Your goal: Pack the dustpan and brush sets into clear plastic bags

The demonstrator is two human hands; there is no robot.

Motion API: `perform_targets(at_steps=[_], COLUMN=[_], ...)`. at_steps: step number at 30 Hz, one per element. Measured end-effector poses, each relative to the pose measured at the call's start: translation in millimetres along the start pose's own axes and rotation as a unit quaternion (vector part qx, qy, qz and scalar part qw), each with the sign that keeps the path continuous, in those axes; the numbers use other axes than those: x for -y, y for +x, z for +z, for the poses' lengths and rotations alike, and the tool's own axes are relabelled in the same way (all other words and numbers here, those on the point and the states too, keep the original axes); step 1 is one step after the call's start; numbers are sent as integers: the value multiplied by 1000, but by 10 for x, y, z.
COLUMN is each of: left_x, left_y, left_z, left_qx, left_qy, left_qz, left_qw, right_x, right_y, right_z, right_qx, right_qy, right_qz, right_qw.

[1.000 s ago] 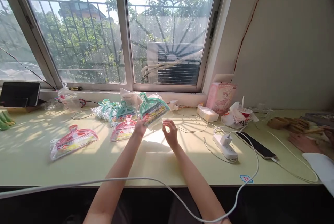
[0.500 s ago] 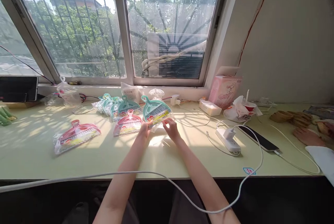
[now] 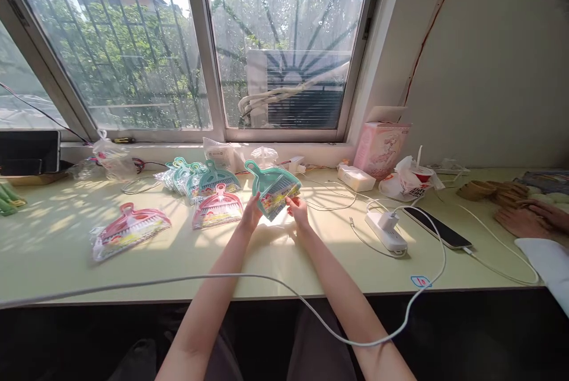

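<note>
The green dustpan (image 3: 265,179), with its brush and a printed card, is in the person's two hands over the middle of the table (image 3: 178,262). It leans with its handle up and to the left; whether its low corner touches the table, I cannot tell. The left hand (image 3: 251,215) grips its lower left edge. The right hand (image 3: 298,212) has its fingers closed on the card's right end. The hands are apart, with the low corner between them.

Toward the person, sunlit tabletop runs from beneath the hands to the front edge; a white cable (image 3: 249,275) crosses the view there. To the right, there is room as far as the power strip (image 3: 386,237). On the left, the nearer pink pack (image 3: 217,213) lies just beside the left hand, which limits that side. Behind, the window ledge (image 3: 178,151) bounds the table.

Counted: one dustpan in hand; two pink packs, the other (image 3: 133,228) well to the left; a heap of green packs (image 3: 182,179), at least three, overlapping too much to count fully. Rightward are one phone (image 3: 438,227), one pink box (image 3: 380,153), one white box (image 3: 356,178) and one cup (image 3: 422,175). At the far right are a co-worker's two hands (image 3: 518,222).
</note>
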State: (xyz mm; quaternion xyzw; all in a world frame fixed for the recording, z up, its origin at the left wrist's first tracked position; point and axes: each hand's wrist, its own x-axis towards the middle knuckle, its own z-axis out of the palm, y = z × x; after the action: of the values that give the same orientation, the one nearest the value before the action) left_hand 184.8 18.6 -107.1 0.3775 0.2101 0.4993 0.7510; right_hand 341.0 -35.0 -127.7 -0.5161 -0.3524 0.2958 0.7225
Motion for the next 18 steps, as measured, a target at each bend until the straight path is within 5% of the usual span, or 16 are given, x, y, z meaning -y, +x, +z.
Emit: perform_targets(at_steps=[2,7,11,15,18], left_x=[-13,-78,-319,-649,-780], left_y=[24,118,152,144,92], left_z=[11,-28,-207,-533,-713], left_qx=[-25,-224,-283,-435,-511], left_qy=[13,87,74,95,224], left_qz=[-2,33,104,230,203], left_qw=[1000,970,951,865,805], right_x=[17,64,105,70,-21], right_y=[-3,10,67,151,201], right_z=[-1,-21,-114,-240,-295], right_qx=[10,31,63,35,-10], right_qy=[21,38,41,16,-20], right_qz=[17,52,70,91,28], right_qw=[1000,997,995,995,999])
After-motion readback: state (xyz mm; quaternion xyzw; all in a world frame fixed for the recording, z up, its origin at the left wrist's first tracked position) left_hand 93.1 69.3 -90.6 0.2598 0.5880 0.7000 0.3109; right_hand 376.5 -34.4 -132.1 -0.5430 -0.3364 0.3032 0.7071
